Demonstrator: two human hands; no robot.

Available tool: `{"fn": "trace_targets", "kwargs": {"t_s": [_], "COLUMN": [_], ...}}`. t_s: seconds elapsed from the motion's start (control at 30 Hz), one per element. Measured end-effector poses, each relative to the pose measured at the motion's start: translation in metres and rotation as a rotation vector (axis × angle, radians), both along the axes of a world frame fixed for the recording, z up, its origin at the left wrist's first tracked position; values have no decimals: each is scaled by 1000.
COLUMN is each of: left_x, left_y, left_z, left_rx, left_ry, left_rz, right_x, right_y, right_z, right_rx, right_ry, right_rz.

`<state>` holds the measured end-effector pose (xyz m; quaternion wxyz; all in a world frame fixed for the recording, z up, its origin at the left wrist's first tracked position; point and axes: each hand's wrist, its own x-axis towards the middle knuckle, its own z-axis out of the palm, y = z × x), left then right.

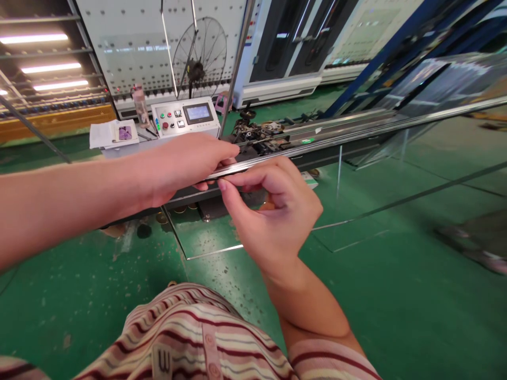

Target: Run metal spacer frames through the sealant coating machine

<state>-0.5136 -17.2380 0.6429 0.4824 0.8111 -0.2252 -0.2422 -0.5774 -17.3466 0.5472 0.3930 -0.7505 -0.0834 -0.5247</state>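
A long, thin silvery metal strip point(340, 138) runs slantwise from the middle of the view to the upper right. My left hand point(194, 161) is wrapped round its near end, with the thumb on top and fingertips showing beneath. Close beside it, my right hand point(273, 203) pinches the strip's lower edge between thumb and forefinger, the other fingers curled. Whether a smaller piece lies in that pinch is too small to tell.
Behind my left hand stands a control panel point(186, 119) with a screen and buttons, beside papers point(113, 134) and a bottle point(140, 105). Dark machine parts point(259, 132) lie beyond the strip. A person's shoe point(493, 261) shows at the right. Green floor lies below.
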Motion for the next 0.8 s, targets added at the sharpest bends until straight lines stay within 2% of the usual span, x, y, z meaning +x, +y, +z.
{"fn": "trace_targets", "kwargs": {"t_s": [0.23,0.4,0.57,0.7,0.8], "left_x": [4,9,12,14,14], "left_y": [-1,0,2,2,-1], "left_z": [-2,-7,-14,-18,-19], "left_rx": [127,306,317,259,259], "left_ry": [-161,-436,-493,-531,-511], "left_rz": [-45,-175,-220,-282,-274], "right_x": [1,-1,-5,-8,-7], "right_y": [-1,-1,-2,-4,-9], "right_z": [4,6,7,12,19], "right_rx": [-30,-37,-57,-163,-254], "right_ry": [31,128,176,256,320], "right_rz": [-13,-30,-83,-161,-197]}}
